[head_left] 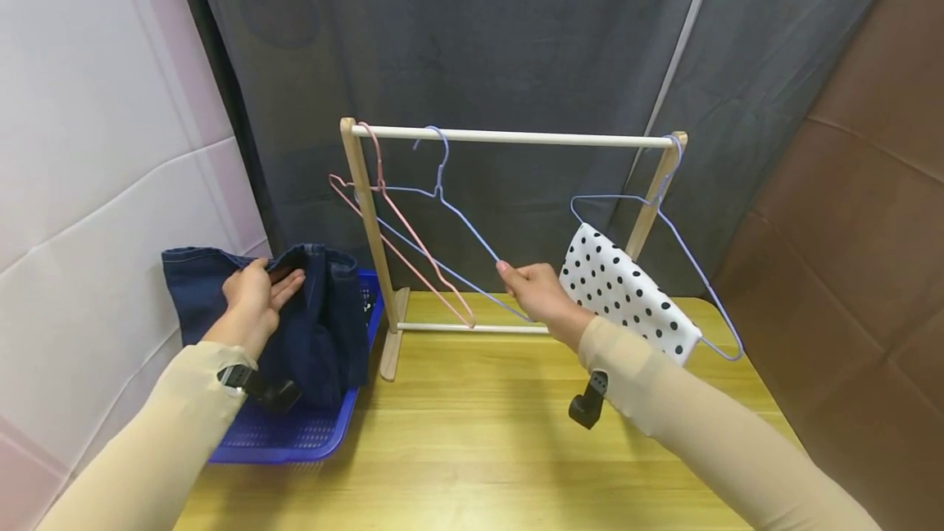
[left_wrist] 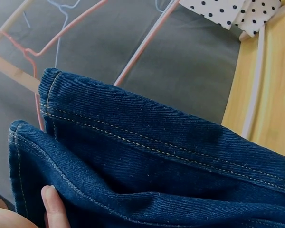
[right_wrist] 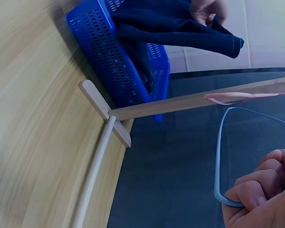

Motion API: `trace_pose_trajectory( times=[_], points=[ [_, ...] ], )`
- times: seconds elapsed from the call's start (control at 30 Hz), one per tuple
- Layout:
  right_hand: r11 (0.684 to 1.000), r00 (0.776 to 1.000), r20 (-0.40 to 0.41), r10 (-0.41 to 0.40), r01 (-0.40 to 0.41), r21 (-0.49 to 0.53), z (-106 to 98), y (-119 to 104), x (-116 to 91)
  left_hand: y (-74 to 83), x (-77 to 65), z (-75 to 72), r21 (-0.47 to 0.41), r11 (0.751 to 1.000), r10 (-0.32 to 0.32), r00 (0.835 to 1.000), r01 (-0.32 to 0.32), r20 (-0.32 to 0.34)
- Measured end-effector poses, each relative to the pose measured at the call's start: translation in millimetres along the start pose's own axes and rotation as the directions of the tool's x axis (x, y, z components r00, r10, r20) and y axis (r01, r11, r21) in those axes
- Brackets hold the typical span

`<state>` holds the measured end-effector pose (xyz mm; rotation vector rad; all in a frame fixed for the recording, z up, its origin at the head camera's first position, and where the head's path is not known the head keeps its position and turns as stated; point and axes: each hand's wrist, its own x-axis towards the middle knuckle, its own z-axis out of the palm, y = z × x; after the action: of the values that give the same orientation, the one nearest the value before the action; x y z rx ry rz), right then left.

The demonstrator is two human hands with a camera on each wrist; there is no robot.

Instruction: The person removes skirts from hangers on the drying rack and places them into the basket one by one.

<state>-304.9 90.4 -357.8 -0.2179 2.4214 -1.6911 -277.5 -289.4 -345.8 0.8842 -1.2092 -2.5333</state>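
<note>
Nearest are two beige sleeves [head_left: 147, 428], each with a small black camera [head_left: 587, 410] strapped at the wrist. Beneath them lies the wood-grain desk [head_left: 457, 441]. On its left side sits a blue plastic basket [head_left: 288, 438] (full of small holes), and above it the left hand [head_left: 254, 297] pinches the upper edge of a dark denim garment [head_left: 319, 342], fingers at the front of its gaping, stitched opening. The garment's upper part is raised, while its lower part reaches into the basket.

The right hand [head_left: 542, 293] has its fingers curled round the right-hand corner of a blue hanger [head_left: 472, 229], whose hook is over the top bar of a wooden rack [head_left: 516, 136]. A pink hanger [head_left: 381, 185] hangs just left of it, by the rack's left post. At the right end, another blue hanger [head_left: 660, 193] carries a white cloth [head_left: 619, 289] with black dots, folded over its slanting lower bar. Farthest back is a dark grey curtain [head_left: 501, 39].
</note>
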Motion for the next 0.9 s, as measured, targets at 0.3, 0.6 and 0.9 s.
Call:
trace_pose_trajectory(
  times=[0.3,0.6,0.9],
  points=[
    [1.0,1.0,0.015,0.015,-0.014,-0.01,2,-3,3,2.3,9.6,1.8,0.025,1.0,-0.002,1.0,0.003,-0.021],
    [0.999,0.999,0.033,0.03,-0.03,0.01,2,-7,3,9.9,14.3,4.7,0.081,0.996,-0.021,0.999,0.023,-0.034],
    [0.999,0.998,0.04,0.038,-0.038,-0.002,5,-10,4,10.9,24.5,5.9,0.15,0.989,-0.008,1.0,0.012,-0.03]
  ],
)
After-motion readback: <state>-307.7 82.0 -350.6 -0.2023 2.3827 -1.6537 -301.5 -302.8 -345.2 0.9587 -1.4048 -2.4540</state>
